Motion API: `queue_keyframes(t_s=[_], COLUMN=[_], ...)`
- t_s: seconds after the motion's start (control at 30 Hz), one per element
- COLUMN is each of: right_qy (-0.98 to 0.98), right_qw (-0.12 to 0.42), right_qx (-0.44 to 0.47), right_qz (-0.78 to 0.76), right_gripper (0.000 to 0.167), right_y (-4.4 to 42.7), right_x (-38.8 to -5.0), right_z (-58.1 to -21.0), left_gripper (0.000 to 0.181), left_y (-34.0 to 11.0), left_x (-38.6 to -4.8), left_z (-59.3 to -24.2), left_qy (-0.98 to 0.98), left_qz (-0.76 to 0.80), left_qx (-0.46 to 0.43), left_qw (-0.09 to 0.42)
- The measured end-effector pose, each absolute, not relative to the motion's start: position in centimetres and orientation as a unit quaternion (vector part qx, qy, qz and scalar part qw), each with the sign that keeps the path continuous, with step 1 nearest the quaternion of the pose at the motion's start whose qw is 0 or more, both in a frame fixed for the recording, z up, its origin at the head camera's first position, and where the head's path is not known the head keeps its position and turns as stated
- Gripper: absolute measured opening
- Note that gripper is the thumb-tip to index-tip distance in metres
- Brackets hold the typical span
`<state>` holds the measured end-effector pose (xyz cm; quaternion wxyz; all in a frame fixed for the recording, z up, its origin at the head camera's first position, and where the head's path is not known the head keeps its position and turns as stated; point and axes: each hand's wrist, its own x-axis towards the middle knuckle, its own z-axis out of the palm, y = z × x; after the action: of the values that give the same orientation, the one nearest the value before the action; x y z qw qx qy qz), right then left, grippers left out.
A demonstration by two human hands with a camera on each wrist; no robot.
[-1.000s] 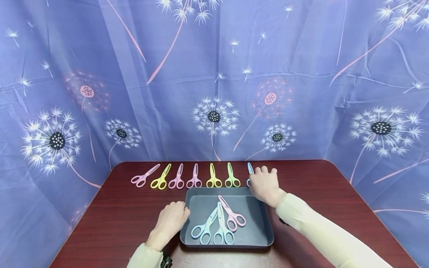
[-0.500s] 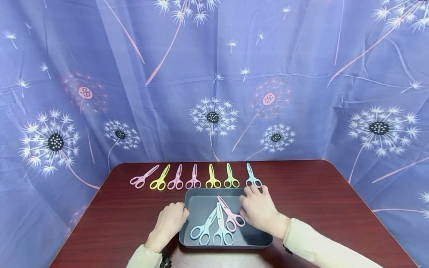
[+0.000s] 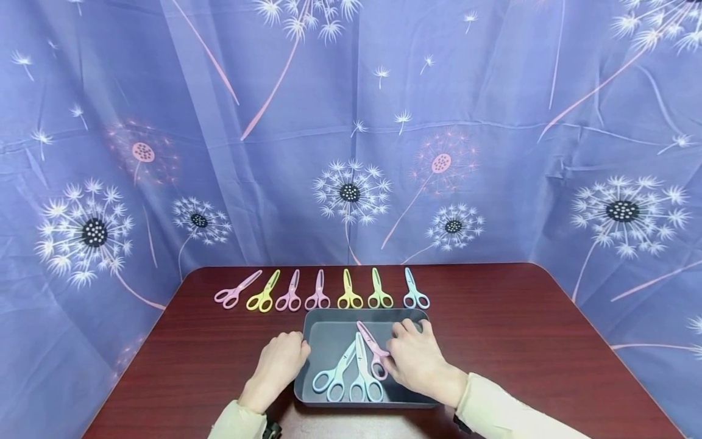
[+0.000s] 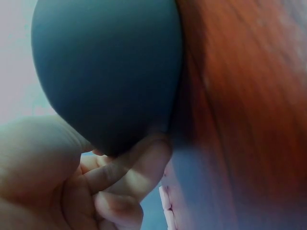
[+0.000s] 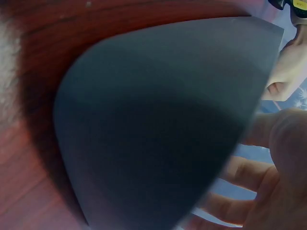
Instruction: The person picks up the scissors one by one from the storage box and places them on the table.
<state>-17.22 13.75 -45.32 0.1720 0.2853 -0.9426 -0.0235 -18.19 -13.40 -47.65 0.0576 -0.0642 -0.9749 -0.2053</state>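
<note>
Pink scissors (image 3: 374, 346) lie in the right half of a dark grey tray (image 3: 323, 341), blades towards its far wall and finger rings towards its near right corner. The right hand (image 3: 421, 364) reaches over the tray's right side and its thumb covers the right-hand ring; the other fingertips are hidden, so I cannot tell whether they grasp the scissors or merely rest there. The left hand (image 3: 281, 363) is curled at the tray's left edge, its fingers holding the wall. Near the tray's near wall, pale blue scissors (image 3: 338, 369) slant up from the near left corner, and a second pale blue pair (image 3: 361, 366) stands almost straight beside the pink ones. Along the worktop's far edge runs a row of seven scissors, from a lilac pair (image 3: 236, 291) at its left end to a blue pair (image 3: 413, 289) at its right. The pink scissors look like plastic: probably light, stiff and not fragile, but smooth enough to skate over the tray floor if pushed. Their rings seem the best place to take hold, both pinched together from above, since gripping one alone might let the blades swing apart; lifting straight up should keep them off the pale blue tips.
</note>
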Motion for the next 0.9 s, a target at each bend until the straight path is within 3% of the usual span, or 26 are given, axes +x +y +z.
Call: queue_keyframes(t_s=[0.43,0.9], right_qy=[-0.961,-0.963], right_qw=[0.094,0.080], right_qx=[0.258,0.257], right_qz=[-0.025,-0.028], right_gripper=[0.035,0.028], right_y=[13.0,13.0], right_x=[-17.5,-17.8], right_z=[-46.3,-46.5], left_gripper=[0.025,0.024], left_y=[-13.6,-13.3], left_x=[-18.2,-18.2], left_z=[-47.6,-47.6], left_qy=[-0.975,-0.977], left_qz=[-0.206,-0.199], left_qx=[-0.060,-0.059], left_qw=[0.053,0.053])
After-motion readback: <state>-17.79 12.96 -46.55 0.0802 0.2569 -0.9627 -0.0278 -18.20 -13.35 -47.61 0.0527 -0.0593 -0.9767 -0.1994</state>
